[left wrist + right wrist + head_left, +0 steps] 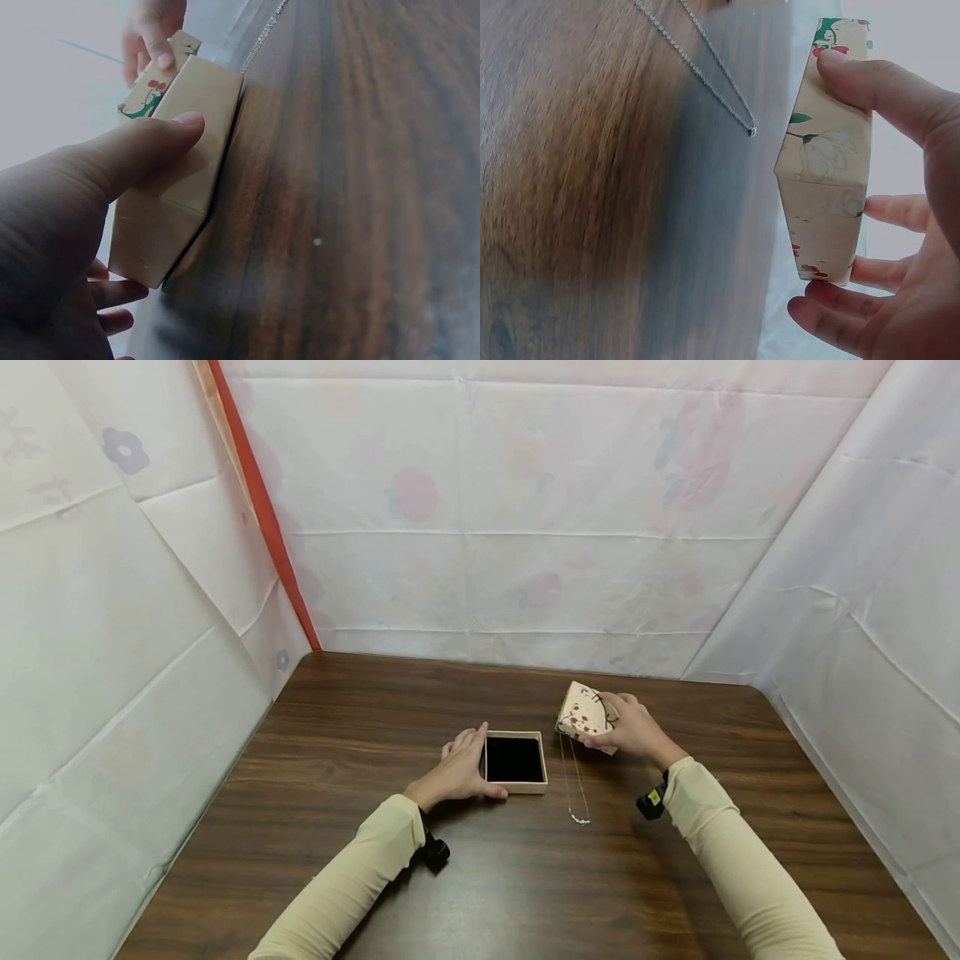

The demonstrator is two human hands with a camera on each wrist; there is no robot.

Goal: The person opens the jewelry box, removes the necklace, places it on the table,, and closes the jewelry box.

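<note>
A shallow cream jewelry box base [516,788] with a black pad inside sits on the table. My left hand [459,770] grips it at its left side. In the left wrist view the thumb lies on one outer wall of the box base [199,142]. My right hand [633,727] holds the flower-printed box lid [581,710], tilted, to the right of the base. The right wrist view has the thumb on one side of the lid [829,157] and fingers at its other edges. A thin silver necklace [579,819] lies just below the lid, its upper end hidden there.
The brown wooden table [525,893] reaches back to a white printed cloth [375,577]. More cloth hangs at the left and right sides. A red strip [262,514] runs down the back left corner.
</note>
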